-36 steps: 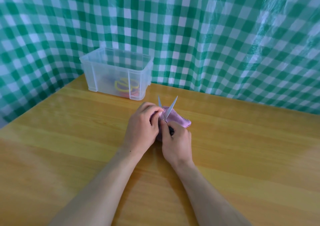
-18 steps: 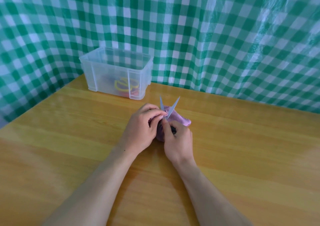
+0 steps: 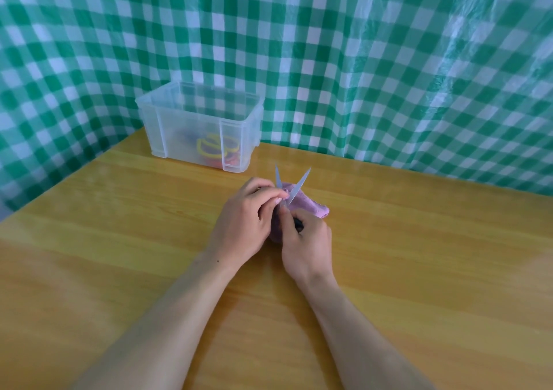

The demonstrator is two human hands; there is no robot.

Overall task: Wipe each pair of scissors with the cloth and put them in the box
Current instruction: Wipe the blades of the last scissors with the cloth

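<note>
A pair of scissors (image 3: 300, 185) with dark handles stands with its two blades spread in a V, pointing away from me. My right hand (image 3: 308, 247) grips the handles, which it mostly hides. My left hand (image 3: 245, 222) pinches the pink cloth (image 3: 305, 204) against the left blade near the pivot. The cloth bunches under and behind both hands on the table. A clear plastic box (image 3: 199, 126) stands at the back left, with yellow-handled scissors (image 3: 215, 147) and something red inside.
The wooden table (image 3: 119, 240) stretches wide around my hands. A green and white checked plastic sheet (image 3: 359, 60) hangs close behind the table and wraps round its left side.
My left hand has slid the cloth a little up along the left blade. Both hands and the scissors have shifted slightly away from me.
</note>
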